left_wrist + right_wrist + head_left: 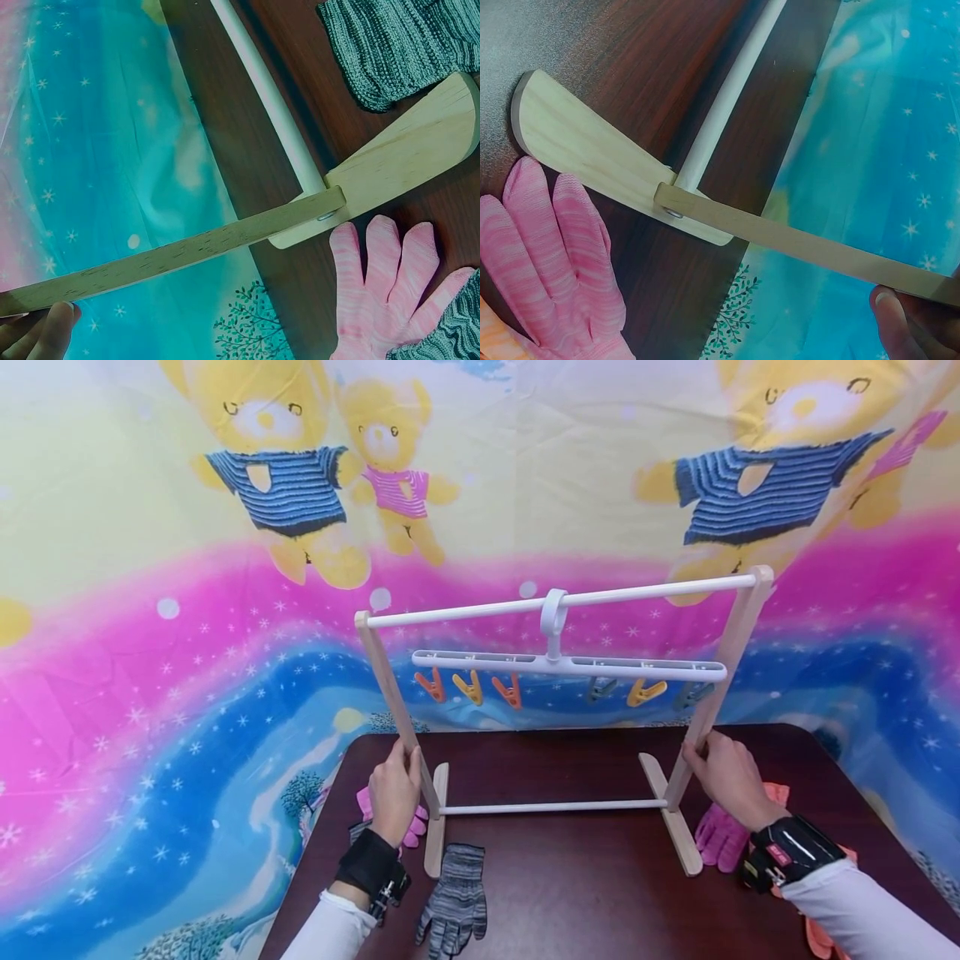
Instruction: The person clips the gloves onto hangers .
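Note:
A wooden rack [555,807] with white rods stands on the dark table. From its top rod hangs a white clip hanger [495,662] bearing several orange, yellow and grey-blue clothespins [468,688]. My left hand [395,789] grips the rack's left upright [187,247]; in the left wrist view only its fingertips show. The right upright [802,244] is held by my right hand [729,779], fingers and thumb around the wood. Beside the left foot lies a grey striped glove [455,897], and pink gloves [382,292] lie near both feet.
Under my right forearm are orange gloves [819,935] and a pink glove [559,262]. A patterned cloth [187,735] with bears and snowflakes hangs behind the table [570,877]. The table's back edge runs just behind the rack.

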`<state>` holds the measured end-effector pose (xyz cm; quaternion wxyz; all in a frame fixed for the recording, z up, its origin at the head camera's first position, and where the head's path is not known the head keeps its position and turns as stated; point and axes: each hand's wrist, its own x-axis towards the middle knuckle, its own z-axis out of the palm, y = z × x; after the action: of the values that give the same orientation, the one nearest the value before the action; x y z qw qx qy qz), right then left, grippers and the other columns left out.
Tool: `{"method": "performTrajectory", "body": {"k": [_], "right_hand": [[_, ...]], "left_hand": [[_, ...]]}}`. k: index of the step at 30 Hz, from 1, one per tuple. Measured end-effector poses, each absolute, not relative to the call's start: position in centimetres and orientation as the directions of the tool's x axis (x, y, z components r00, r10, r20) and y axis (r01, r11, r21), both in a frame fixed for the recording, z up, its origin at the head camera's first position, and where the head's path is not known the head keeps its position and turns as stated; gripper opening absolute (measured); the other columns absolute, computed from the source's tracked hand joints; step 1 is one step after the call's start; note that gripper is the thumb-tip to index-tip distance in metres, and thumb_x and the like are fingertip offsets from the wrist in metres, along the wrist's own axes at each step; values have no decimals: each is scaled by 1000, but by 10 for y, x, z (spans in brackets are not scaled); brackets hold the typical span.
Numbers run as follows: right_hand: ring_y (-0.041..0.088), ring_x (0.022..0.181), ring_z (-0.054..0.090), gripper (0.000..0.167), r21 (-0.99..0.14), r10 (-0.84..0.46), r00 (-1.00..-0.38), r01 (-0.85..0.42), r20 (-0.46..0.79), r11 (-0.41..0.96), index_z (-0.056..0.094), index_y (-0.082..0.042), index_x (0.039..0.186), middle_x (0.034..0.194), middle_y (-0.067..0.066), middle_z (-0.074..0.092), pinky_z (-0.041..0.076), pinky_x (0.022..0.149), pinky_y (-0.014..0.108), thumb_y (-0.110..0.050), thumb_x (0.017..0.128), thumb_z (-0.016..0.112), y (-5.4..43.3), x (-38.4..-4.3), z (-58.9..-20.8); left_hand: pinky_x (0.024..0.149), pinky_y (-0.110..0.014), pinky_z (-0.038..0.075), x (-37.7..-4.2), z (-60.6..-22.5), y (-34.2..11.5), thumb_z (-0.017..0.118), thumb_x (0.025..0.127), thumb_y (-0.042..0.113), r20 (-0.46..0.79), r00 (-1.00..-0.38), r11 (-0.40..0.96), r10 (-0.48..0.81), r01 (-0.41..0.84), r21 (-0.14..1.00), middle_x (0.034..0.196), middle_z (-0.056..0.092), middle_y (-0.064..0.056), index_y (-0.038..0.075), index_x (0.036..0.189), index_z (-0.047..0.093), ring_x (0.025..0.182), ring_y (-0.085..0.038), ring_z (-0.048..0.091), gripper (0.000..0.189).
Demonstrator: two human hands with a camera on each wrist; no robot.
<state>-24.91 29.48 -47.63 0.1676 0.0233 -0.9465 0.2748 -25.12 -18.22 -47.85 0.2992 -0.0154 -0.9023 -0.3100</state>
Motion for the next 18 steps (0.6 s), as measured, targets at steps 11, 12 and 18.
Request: {"method": "performTrajectory", "body": {"k": [11, 12, 18], "right_hand": [[27, 61, 70, 28, -517, 43, -950, -130, 309, 846, 63, 8, 88, 72, 22, 71, 40, 45, 30, -16, 100, 56, 295, -249, -476], [27, 61, 70, 28, -515, 41, -950, -132, 311, 847, 63, 8, 88, 72, 22, 71, 40, 45, 30, -16, 101, 56, 295, -249, -476], [26, 60, 70, 28, -523, 41, -954, -127, 298, 843, 63, 8, 90, 74, 23, 71, 37, 42, 30, -16, 101, 55, 294, -248, -476]], "left_hand": [[48, -30, 45, -251, -480, -182, 59, 103, 23, 547, -822, 803, -160, 214, 556, 74, 71, -13, 5, 106, 66, 62, -29, 70, 19], [48, -30, 44, -251, -480, -182, 59, 103, 23, 547, -822, 804, -159, 214, 555, 74, 71, -13, 5, 105, 66, 62, -28, 70, 19], [47, -30, 45, -251, -480, -183, 60, 103, 22, 557, -815, 807, -157, 219, 548, 73, 70, -13, 5, 105, 67, 62, -28, 69, 18]]}}
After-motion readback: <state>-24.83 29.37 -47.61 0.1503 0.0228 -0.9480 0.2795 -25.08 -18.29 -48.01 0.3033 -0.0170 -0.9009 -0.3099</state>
